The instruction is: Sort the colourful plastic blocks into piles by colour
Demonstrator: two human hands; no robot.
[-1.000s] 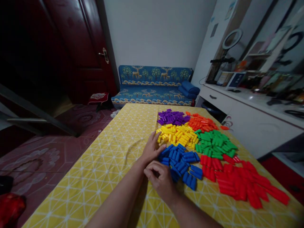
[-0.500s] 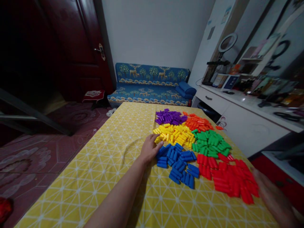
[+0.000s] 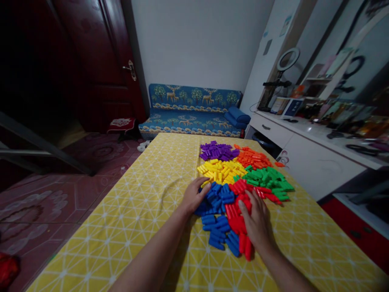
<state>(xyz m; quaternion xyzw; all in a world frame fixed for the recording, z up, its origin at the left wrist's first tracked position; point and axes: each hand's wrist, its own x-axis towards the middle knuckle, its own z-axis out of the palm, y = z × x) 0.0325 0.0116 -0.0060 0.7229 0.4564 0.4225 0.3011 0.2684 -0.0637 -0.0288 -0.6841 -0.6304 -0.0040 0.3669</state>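
My left hand (image 3: 196, 195) is open at the left edge of the heap of small blue plastic pieces (image 3: 217, 198), its fingertips beside the yellow pieces (image 3: 223, 171). On the right, my right hand (image 3: 258, 217) lies open with fingers spread against the red pieces (image 3: 235, 215), partly covering them. The red heap now touches the blue one and borders the green pieces (image 3: 267, 178). Many of the pieces look like short rounded tubes joined side by side. Whether any piece sits under my right palm is hidden.
Purple pieces (image 3: 219, 151) and orange pieces (image 3: 253, 157) lie at the far side of the yellow patterned tablecloth (image 3: 146, 194). Beyond stands a blue sofa (image 3: 188, 117). A white dresser (image 3: 319, 150) with bottles and a ring light (image 3: 288, 59) is to the right.
My right hand has moved left from the table's right side, pushing the red pieces against the blue ones. Some blue and green pieces shifted too. My left hand stays nearly in place.
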